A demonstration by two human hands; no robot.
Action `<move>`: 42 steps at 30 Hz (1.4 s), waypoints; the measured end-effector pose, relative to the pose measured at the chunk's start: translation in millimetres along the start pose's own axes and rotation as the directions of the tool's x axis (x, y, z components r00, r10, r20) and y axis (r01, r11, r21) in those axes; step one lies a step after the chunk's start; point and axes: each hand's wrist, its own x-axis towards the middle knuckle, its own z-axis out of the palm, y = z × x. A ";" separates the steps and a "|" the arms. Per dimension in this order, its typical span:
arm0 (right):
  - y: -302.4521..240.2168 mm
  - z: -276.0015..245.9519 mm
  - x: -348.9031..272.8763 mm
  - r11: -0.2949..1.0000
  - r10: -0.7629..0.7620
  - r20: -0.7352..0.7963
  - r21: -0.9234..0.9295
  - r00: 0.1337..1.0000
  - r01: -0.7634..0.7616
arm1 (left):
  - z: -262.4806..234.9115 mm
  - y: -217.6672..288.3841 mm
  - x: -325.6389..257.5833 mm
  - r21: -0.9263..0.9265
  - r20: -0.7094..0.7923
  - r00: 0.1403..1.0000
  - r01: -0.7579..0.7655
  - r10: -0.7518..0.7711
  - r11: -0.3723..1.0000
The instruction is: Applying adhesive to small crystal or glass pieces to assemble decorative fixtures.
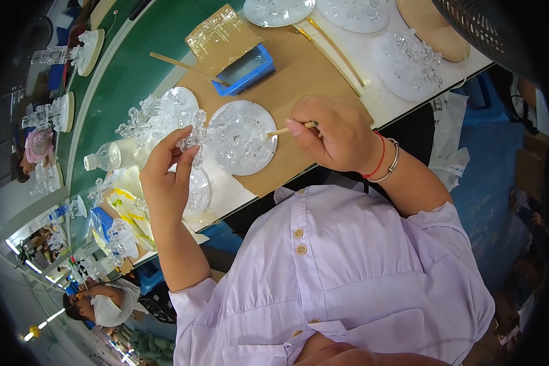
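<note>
Head view, left hand: thumb and fingers of the left hand (168, 165) pinching a clear plastic ornament (199, 131) by the left rim of the white disc (263, 160); contact unclear.
Head view, right hand: right hand (335, 131) gripping a thin wooden stick (279, 132), tip at the disc's right side; touching or not, cannot tell.
Hazard, ornament: slick arms could slip from a light pinch.
Hazard, disc: a stray stick stroke might knock its clear pieces.
Surface: cardboard sheet (299, 61) on a green-and-white bench (134, 61); blue tray (247, 81), clear bottle (108, 157).
Room: blue floor (494, 152), seated co-worker (113, 305), strip lights.
</note>
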 end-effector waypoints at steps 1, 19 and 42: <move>-1.4 -1.6 -0.3 1.000 -0.004 0.017 -0.009 1.000 0.004 | 0.2 -0.4 -1.3 0.003 -0.002 1.000 -0.001 0.001 1.000; 4.8 -1.9 -1.2 0.999 -0.054 0.028 -0.005 0.998 0.054 | 6.3 7.9 -41.1 0.039 -0.101 0.993 0.069 -0.065 0.997; -2.6 -11.4 -17.9 0.999 0.040 0.089 0.029 0.995 -0.043 | 12.7 10.8 -46.2 0.052 -0.164 0.985 0.066 -0.057 0.996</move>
